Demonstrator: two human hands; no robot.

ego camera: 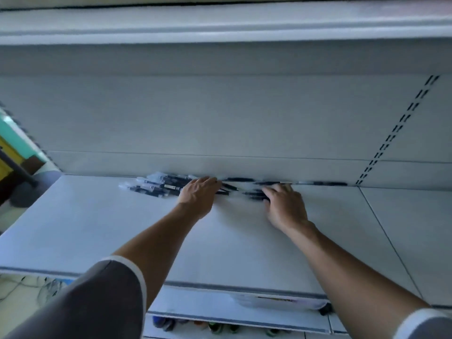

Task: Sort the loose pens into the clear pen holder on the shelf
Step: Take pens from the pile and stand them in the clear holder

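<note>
Several dark loose pens (156, 187) lie in a pile and a scattered row along the back of the white shelf (122, 228), against the back panel. More of these pens (325, 184) stretch out to the right. My left hand (199, 195) lies palm down over the pens at the pile's right end, fingers fairly straight. My right hand (285, 204) lies on other pens (254, 193), fingers bent over them; whether it grips any is unclear. The frame is blurred. No clear pen holder is in view.
A seam (389, 241) divides this shelf from the neighbouring board on the right. A slotted upright (396, 128) runs up the back panel. Another shelf (220, 25) hangs overhead. Lower shelves with small items (215, 326) show below the front edge.
</note>
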